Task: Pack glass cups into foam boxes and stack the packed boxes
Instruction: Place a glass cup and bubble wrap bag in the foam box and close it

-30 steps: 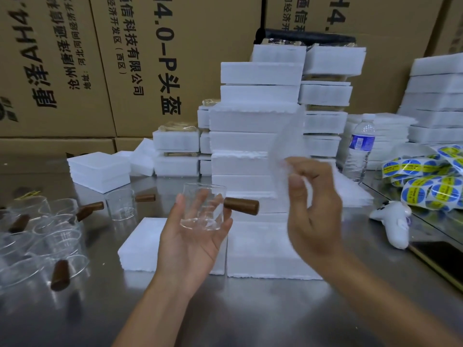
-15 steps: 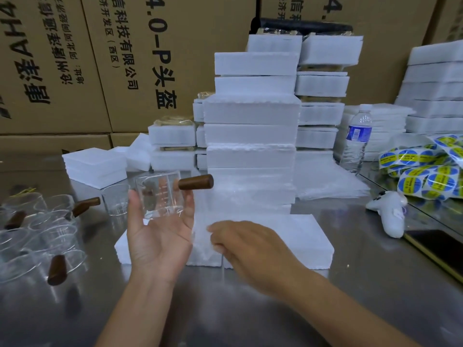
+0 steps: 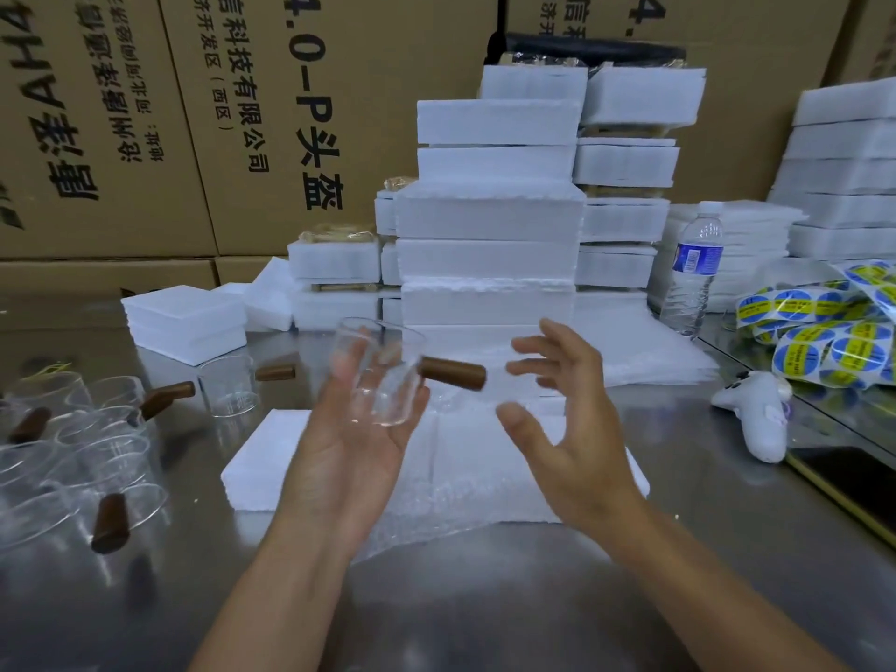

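The left hand (image 3: 361, 443) is palm-up and cradling a clear glass cup (image 3: 380, 375), fingers curled loosely around its sides. The cup is held up above the counter (image 3: 485, 599), tipped a bit, with its brown wooden handle (image 3: 453, 374) sticking out to the right. It's a little blurry, so the exact finger contact is hard to make out.

The right hand (image 3: 557, 429) is empty, fingers spread wide with the palm facing the cup, just beside that handle but not touching it.

Right below both hands there's a flat white foam box (image 3: 271, 458) lying on the shiny metal counter, with a sheet of bubble wrap (image 3: 460, 492) draped over its middle and spilling off the near edge.

Behind that is a tall stack of foam boxes (image 3: 489, 215), with more stacks next to it and off to the right. Over on the left of the counter sits a cluster of more glass cups (image 3: 82, 443) with the same brown handles, some lying on their sides.

On the right: a water bottle (image 3: 693, 274) standing upright, a pile of blue and yellow sticker rolls (image 3: 824, 332), a white controller (image 3: 756, 409), and a phone (image 3: 853, 482) lying flat near the edge. Big cardboard boxes (image 3: 145, 114) fill the back.
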`<state>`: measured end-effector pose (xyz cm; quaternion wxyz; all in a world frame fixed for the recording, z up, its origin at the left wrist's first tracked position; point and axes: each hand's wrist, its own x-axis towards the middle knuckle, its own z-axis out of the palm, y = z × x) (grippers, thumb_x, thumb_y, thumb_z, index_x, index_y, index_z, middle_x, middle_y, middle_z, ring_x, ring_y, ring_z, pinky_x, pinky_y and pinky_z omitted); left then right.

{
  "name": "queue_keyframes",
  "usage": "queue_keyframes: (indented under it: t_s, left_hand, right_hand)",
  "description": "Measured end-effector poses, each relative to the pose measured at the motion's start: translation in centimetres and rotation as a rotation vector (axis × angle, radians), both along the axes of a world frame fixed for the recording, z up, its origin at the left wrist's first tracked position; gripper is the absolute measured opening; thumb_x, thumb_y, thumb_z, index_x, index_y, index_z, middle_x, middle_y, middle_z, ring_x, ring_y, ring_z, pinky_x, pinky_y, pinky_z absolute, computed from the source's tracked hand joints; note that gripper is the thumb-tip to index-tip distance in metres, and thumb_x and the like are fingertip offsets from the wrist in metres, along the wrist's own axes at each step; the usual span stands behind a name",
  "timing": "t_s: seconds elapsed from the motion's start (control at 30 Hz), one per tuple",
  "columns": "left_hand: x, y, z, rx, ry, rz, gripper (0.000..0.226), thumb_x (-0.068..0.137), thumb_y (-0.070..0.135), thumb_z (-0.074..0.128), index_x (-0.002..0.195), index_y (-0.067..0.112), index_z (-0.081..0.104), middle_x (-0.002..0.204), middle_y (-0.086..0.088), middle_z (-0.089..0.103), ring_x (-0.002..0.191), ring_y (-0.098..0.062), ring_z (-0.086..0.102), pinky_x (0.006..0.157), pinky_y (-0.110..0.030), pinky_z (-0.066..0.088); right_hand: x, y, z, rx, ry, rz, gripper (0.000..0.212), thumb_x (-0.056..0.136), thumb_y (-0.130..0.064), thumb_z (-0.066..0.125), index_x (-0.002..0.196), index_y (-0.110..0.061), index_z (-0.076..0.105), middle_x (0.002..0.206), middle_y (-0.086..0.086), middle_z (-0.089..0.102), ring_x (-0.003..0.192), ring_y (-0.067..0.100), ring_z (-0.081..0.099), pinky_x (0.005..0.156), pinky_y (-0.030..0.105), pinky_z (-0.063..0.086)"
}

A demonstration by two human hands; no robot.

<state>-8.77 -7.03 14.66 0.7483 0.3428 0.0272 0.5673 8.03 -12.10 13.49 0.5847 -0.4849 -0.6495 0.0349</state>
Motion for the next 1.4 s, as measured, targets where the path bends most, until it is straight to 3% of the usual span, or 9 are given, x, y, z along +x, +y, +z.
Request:
queue_keyframes:
  t_s: [0.17, 0.37, 0.53, 0.67, 0.73, 0.83, 0.97, 1.13, 1.4]
  left_hand:
    - [1.6, -0.5, -0.5, 0.032, 0.212, -0.012, 0.07, 0.032, 0.041, 0.095, 0.097, 0.025, 0.075, 0.101, -0.001, 0.072, 0.098, -0.024, 0.07, 0.077, -0.03, 0.057]
    - [2.2, -0.4, -1.0, -0.007, 0.277, 0.004, 0.084, 0.031, 0.04, 0.096, 0.109, 0.023, 0.071, 0.111, -0.004, 0.071, 0.102, -0.028, 0.068, 0.079, -0.029, 0.057]
    - [2.4, -0.6, -1.2, 0.006, 0.486, 0.085, 0.125, 0.031, 0.052, 0.092, 0.139, 0.016, 0.04, 0.117, 0.003, 0.069, 0.104, -0.023, 0.068, 0.083, -0.027, 0.056]
    - [2.8, -1.4, -2.3, 0.367, 1.094, 0.386, 0.062, 0.071, 0.046, 0.077, 0.125, 0.036, 0.048, 0.094, 0.025, 0.066, 0.084, 0.004, 0.064, 0.074, -0.012, 0.047]
    - [3.0, -1.8, -3.0, 0.633, 1.299, 0.59, 0.027, 0.085, 0.039, 0.065, 0.111, 0.039, 0.056, 0.076, 0.017, 0.06, 0.079, 0.0, 0.056, 0.07, -0.01, 0.042]
    - [3.0, -2.1, -3.4, 0.822, 1.47, 0.675, 0.022, 0.088, 0.049, 0.055, 0.106, 0.037, 0.06, 0.064, 0.012, 0.046, 0.074, -0.002, 0.048, 0.067, -0.014, 0.039]
    - [3.0, -2.0, -3.6, 0.833, 1.517, 0.665, 0.034, 0.083, 0.061, 0.051, 0.11, 0.041, 0.058, 0.07, 0.021, 0.04, 0.071, 0.007, 0.043, 0.063, -0.008, 0.03]
    - [3.1, -1.8, -3.5, 0.78, 1.457, 0.699, 0.009, 0.087, 0.049, 0.056, 0.083, 0.041, 0.058, 0.05, 0.011, 0.037, 0.055, 0.001, 0.045, 0.053, -0.014, 0.03]
    - [3.0, -1.2, -2.8, 0.42, 1.044, 0.79, 0.016, 0.082, 0.022, 0.07, 0.069, 0.026, 0.062, 0.045, 0.009, 0.036, 0.046, -0.006, 0.036, 0.051, -0.012, 0.035]
  right_hand:
    - [2.0, -0.3, 0.4, 0.034, -0.52, -0.21, 0.036, 0.09, -0.044, 0.048, 0.117, -0.023, 0.062, 0.102, -0.012, 0.065, 0.092, 0.006, 0.057, 0.078, 0.029, 0.051]
    - [2.7, -0.1, 0.0, -0.198, -0.535, -0.127, 0.026, 0.096, -0.032, 0.048, 0.115, -0.024, 0.063, 0.098, -0.011, 0.065, 0.087, 0.009, 0.055, 0.076, 0.026, 0.042]
    - [4.0, 0.3, 0.2, -0.119, -0.432, -0.183, 0.024, 0.094, -0.034, 0.049, 0.105, -0.022, 0.066, 0.088, -0.007, 0.066, 0.083, 0.016, 0.057, 0.072, 0.036, 0.047]
    - [5.6, 0.9, 0.3, -0.058, -0.212, -0.318, 0.021, 0.093, -0.023, 0.055, 0.109, -0.017, 0.067, 0.088, -0.013, 0.063, 0.082, 0.007, 0.057, 0.074, 0.02, 0.044]
    - [5.9, 1.1, 0.2, -0.058, -0.09, -0.321, 0.02, 0.093, -0.021, 0.056, 0.109, -0.018, 0.068, 0.085, -0.023, 0.061, 0.08, -0.006, 0.055, 0.07, 0.004, 0.037]
    - [5.8, 1.2, 0.0, -0.061, -0.007, -0.285, 0.017, 0.093, -0.02, 0.056, 0.105, -0.021, 0.069, 0.081, -0.029, 0.061, 0.08, -0.013, 0.054, 0.066, 0.001, 0.035]
    - [5.7, 1.3, -0.1, -0.071, -0.005, -0.262, 0.016, 0.094, -0.021, 0.055, 0.102, -0.025, 0.068, 0.078, -0.027, 0.062, 0.079, -0.009, 0.055, 0.066, 0.002, 0.036]
    - [5.6, 1.1, 0.0, -0.075, 0.02, -0.221, 0.015, 0.094, -0.023, 0.054, 0.099, -0.032, 0.065, 0.081, -0.025, 0.062, 0.083, 0.004, 0.06, 0.065, 0.002, 0.035]
    - [5.6, 1.3, 0.4, -0.018, 0.178, -0.093, 0.02, 0.092, -0.032, 0.052, 0.085, -0.049, 0.061, 0.078, -0.024, 0.066, 0.073, -0.001, 0.06, 0.077, 0.025, 0.048]
